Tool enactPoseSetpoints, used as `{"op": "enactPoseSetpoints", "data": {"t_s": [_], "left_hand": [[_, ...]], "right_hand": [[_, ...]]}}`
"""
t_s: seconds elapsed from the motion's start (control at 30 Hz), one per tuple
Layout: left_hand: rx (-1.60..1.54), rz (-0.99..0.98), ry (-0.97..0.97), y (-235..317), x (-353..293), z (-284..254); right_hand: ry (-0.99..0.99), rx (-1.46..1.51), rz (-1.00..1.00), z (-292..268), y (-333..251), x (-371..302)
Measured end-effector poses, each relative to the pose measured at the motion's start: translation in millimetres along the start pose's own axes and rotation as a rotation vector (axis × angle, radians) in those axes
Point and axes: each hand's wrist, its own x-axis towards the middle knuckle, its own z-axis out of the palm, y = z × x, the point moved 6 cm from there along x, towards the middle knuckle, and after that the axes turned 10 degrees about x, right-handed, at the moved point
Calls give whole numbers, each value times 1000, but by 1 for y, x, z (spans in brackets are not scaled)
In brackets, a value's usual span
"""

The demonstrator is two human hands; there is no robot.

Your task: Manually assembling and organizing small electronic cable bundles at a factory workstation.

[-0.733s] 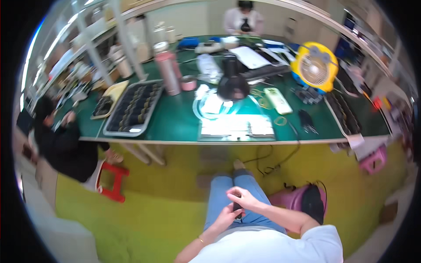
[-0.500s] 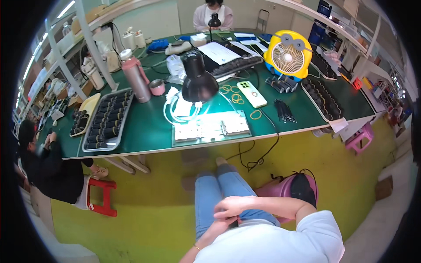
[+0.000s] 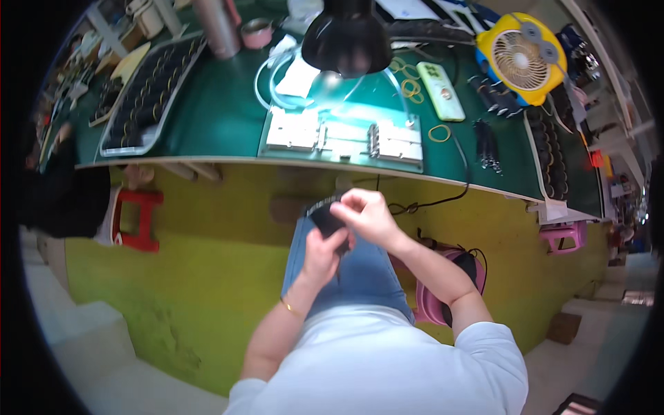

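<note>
Working the black piece (image 3: 322,217) over my lap (image 3: 366,277), I judge.
Left hand (image 3: 325,254) clamped on it; right hand (image 3: 370,218) against it, pinch unclear. Next calls for a steady left hold. Beyond, the jig (image 3: 346,147) lies along the tabletop's (image 3: 221,114) front edge.

Yellow-green floor (image 3: 187,290). Green-topped bench (image 3: 207,117), brightly lit. Red stool (image 3: 145,200) left. Blurred shelving (image 3: 618,104) right, perhaps.

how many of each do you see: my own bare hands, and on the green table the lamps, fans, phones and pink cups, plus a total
Your own hands: 2 (left hand, right hand)
Lamps: 1 (black lamp)
Fans: 1 (yellow fan)
Phones: 1 (light green phone)
Pink cups: 1 (pink cup)
Total: 6
</note>
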Motion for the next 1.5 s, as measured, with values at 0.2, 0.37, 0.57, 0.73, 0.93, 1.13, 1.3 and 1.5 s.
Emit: {"op": "enactPoseSetpoints", "data": {"t_s": [0.2,0.37,0.57,0.73,0.93,1.13,1.3,1.5], "left_hand": [[-226,56,-97,10,24,10],[-349,101,-148,12,31,17],[-356,157,-165,19,41,21],[-264,177,-116,23,45,23],[-185,208,-46,29,42,20],[-261,146,-70,29,43,25],[-251,152,-64,26,47,19],[-229,132,-93,28,48,17]], "right_hand": [[42,160,53,-6,-6,19],[108,102,41,-6,-13,20],[194,95,-19,-9,-21,26],[205,57,-59,-12,-25,28],[258,51,-126,-10,-26,24],[292,42,-47,-14,-21,28],[319,73,-92,-12,-20,31],[360,167,-104,-9,-18,31]]}}
